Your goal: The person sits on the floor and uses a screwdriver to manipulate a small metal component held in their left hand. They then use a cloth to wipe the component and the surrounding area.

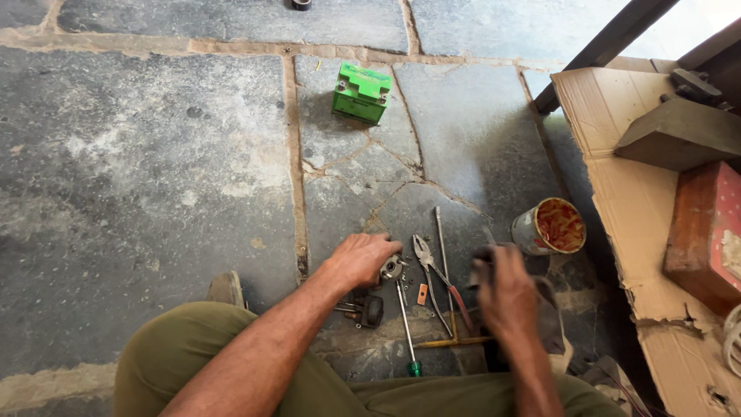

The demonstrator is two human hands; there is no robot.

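Left hand fingers curled on small metal part — right hand blurred, grip unclear.

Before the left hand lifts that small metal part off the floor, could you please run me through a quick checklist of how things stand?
1. Left hand on the small metal part: ok, fingers rest on it.
2. Right hand free: cannot tell, it is blurred and seems to hold something dark.
3. Pliers within reach: ok, lying between the hands.
4. Green-handled screwdriver within reach: ok, beside the pliers.
5. Open tin upright: not ok, it is tipped towards the camera.
6. Green battery out of the way: ok, far up the stone floor.
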